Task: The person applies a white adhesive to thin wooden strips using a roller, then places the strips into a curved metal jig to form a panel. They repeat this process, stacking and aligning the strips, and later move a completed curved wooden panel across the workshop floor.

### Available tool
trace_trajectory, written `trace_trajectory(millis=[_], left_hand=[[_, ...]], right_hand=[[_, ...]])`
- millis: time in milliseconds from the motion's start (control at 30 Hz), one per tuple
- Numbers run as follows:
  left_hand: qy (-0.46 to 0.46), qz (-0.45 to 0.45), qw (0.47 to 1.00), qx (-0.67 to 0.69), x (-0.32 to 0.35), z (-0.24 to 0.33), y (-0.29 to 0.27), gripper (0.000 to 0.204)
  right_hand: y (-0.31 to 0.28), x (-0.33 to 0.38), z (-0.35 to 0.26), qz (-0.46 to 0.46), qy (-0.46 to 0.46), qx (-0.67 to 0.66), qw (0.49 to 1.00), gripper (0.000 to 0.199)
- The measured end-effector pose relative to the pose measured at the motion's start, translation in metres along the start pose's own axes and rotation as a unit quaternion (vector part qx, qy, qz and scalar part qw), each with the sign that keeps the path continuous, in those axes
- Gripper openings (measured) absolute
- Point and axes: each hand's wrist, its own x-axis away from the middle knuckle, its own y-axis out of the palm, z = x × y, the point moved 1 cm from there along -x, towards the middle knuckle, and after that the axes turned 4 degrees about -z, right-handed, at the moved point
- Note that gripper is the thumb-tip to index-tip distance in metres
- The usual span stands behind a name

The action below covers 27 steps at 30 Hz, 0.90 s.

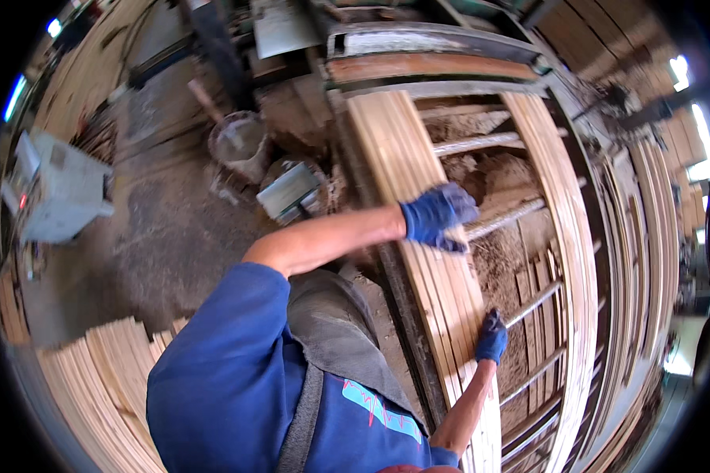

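Observation:
A row of long pale wooden boards [446, 296] lies lengthwise on a roller conveyor, side by side. My left hand [439, 218], in a blue work glove with dark fingers, lies across these boards, its fingers bent over their right edge. Lower down, my right hand [491, 337], gloved the same way, is closed at that same edge, beside a metal roller [534, 304]. The undersides of the fingers are hidden. Across the rollers runs a second group of boards [556, 213], apart from both hands.
Sawdust [493, 272] and offcuts lie beneath the rollers. A metal frame [434, 43] crosses the conveyor's far end. On the left stand a bucket [241, 146] and a grey machine cabinet [65, 188]. Board stacks [106, 386] lie at lower left, with more boards [643, 244] along the right.

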Motion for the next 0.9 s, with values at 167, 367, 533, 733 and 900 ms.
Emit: trace_trajectory(millis=[167,367,533,733,900], left_hand=[[-0.035,0.066,0.997,0.035,0.046,0.032,0.016,0.08],[-0.116,-0.067,0.987,0.091,0.035,0.03,0.007,0.09],[-0.064,0.021,0.946,0.317,0.074,0.024,-0.011,0.086],[-0.078,0.091,0.927,0.356,0.299,-0.042,-0.084,0.057],[-0.416,-0.112,0.86,0.272,0.464,-0.178,-0.105,0.039]], right_hand=[[-0.01,0.008,-0.036,-0.058,0.008,-0.014,0.998,0.064],[-0.005,-0.007,-0.028,-0.059,-0.015,0.016,0.998,0.061],[-0.003,0.017,-0.043,0.012,0.031,0.028,0.999,0.062],[-0.006,0.008,-0.047,-0.027,0.052,0.188,0.98,0.054],[-0.006,0.027,-0.085,0.008,0.103,0.236,0.966,0.035]])
